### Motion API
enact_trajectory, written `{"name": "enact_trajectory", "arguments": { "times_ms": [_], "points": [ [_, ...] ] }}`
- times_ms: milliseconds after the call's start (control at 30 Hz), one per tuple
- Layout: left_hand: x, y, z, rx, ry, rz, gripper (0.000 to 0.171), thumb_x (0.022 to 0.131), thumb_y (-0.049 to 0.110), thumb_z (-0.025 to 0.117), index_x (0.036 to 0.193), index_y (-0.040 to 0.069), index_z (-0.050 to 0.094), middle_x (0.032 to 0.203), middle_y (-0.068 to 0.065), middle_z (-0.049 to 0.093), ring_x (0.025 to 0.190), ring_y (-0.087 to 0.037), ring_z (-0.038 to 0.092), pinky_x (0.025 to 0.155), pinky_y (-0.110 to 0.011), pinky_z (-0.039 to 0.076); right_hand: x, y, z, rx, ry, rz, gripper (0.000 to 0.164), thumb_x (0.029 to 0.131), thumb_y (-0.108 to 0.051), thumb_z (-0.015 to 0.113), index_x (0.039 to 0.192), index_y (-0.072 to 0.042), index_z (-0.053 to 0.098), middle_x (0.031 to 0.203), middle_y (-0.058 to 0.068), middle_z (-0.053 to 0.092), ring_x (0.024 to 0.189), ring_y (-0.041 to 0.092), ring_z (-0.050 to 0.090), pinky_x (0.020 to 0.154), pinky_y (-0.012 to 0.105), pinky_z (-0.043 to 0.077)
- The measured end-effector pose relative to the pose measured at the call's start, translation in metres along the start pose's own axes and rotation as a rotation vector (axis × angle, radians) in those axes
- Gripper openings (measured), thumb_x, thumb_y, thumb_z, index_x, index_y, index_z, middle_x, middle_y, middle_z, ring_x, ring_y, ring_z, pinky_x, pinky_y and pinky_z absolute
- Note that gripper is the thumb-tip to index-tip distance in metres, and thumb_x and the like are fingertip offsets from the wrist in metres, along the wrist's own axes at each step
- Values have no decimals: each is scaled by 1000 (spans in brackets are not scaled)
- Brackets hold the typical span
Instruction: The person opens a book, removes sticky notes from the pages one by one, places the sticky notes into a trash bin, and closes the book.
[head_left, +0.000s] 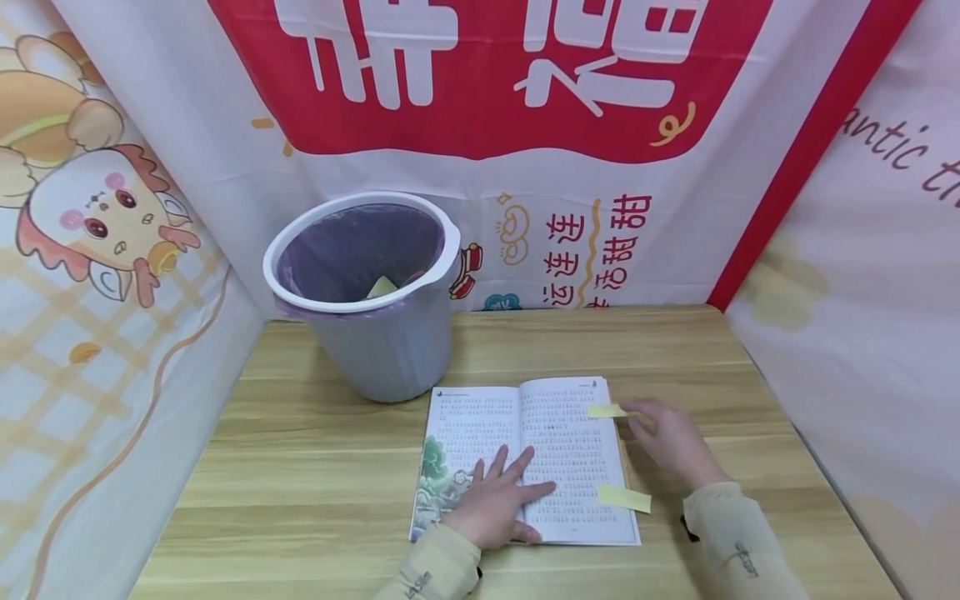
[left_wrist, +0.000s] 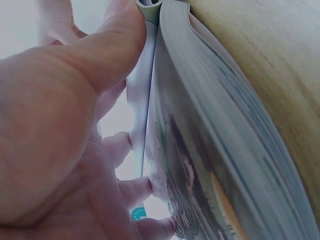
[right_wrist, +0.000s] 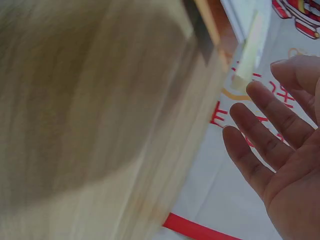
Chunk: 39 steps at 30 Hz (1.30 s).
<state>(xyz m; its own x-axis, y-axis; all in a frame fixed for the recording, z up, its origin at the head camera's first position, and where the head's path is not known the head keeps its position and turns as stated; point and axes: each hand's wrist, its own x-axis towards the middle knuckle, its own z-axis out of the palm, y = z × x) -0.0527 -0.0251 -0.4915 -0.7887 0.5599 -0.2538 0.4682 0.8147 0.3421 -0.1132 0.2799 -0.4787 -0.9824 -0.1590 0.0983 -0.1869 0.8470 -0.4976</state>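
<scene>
An open book (head_left: 570, 450) lies on the wooden table, with printed text on both pages and a green picture at the lower left. My left hand (head_left: 495, 504) rests across its middle, fingers spread over the pages. In the left wrist view the left thumb (left_wrist: 112, 45) lies by the book's lower edge, where the stacked pages (left_wrist: 225, 120) show. Two yellow sticky notes jut past the right page: an upper note (head_left: 604, 411) and a lower note (head_left: 626, 498). My right hand (head_left: 671, 437) has its fingertips at the upper note's outer end; its fingers (right_wrist: 260, 145) look extended and apart.
A grey bin (head_left: 382, 350) with a purple liner stands behind the book to the left, a yellow scrap (head_left: 381, 287) inside it. Printed cloth (head_left: 480, 92) hangs along the back and both sides of the table (head_left: 300, 500).
</scene>
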Motion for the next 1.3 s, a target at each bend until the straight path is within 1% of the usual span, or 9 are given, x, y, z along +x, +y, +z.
{"name": "enact_trajectory", "arguments": {
  "times_ms": [167, 333, 400, 667, 867, 1100, 1300],
  "points": [
    [-1, 0, -2, -13, -1, 1, 78, 67, 61, 69, 140, 50, 47, 165, -1, 19, 149, -44, 17, 111, -67, 22, 0, 8, 9, -49, -1, -16, 33, 86, -9, 67, 118, -5, 70, 120, 16, 69, 113, 39, 64, 95, 51, 49],
    [-2, 1, -3, -25, -13, 0, 78, 67, 61, 70, 140, 51, 46, 165, -1, 19, 149, -44, 17, 111, -67, 22, 2, 13, 16, -83, -5, 4, 34, 85, -11, 68, 119, -8, 70, 127, 17, 64, 118, 39, 60, 99, 53, 46],
    [-3, 1, -4, -29, -18, -2, 79, 66, 61, 70, 140, 52, 46, 165, -1, 19, 149, -44, 18, 111, -67, 22, 3, 15, 17, -98, -1, -2, 35, 84, -10, 70, 120, -9, 70, 129, 17, 63, 120, 38, 59, 99, 53, 45],
    [-4, 3, -4, -40, -40, -16, 79, 66, 64, 68, 140, 53, 46, 165, 0, 18, 149, -44, 17, 111, -66, 23, 7, 14, 22, -147, 18, -69, 37, 80, -11, 75, 116, -11, 72, 125, 14, 65, 118, 35, 60, 99, 50, 46],
    [-6, 4, -4, -47, -57, -26, 78, 66, 63, 69, 140, 53, 45, 165, 0, 18, 150, -44, 16, 112, -66, 22, 8, 12, 27, -208, 17, -130, 34, 82, -15, 74, 115, -14, 73, 121, 9, 68, 117, 32, 61, 98, 52, 46],
    [-5, 5, -3, -33, -57, -37, 78, 67, 63, 69, 140, 53, 45, 165, 1, 18, 150, -43, 17, 112, -65, 21, 9, 10, 32, -250, 36, -155, 33, 80, -15, 76, 113, -15, 74, 117, 6, 70, 114, 28, 62, 95, 50, 48],
    [-5, 6, -2, -45, -64, -47, 77, 67, 62, 69, 140, 54, 45, 165, 1, 18, 150, -43, 16, 112, -66, 21, 11, 10, 33, -253, 29, -162, 33, 81, -14, 75, 115, -15, 74, 119, 6, 70, 115, 28, 63, 97, 48, 47]
  ]
}}
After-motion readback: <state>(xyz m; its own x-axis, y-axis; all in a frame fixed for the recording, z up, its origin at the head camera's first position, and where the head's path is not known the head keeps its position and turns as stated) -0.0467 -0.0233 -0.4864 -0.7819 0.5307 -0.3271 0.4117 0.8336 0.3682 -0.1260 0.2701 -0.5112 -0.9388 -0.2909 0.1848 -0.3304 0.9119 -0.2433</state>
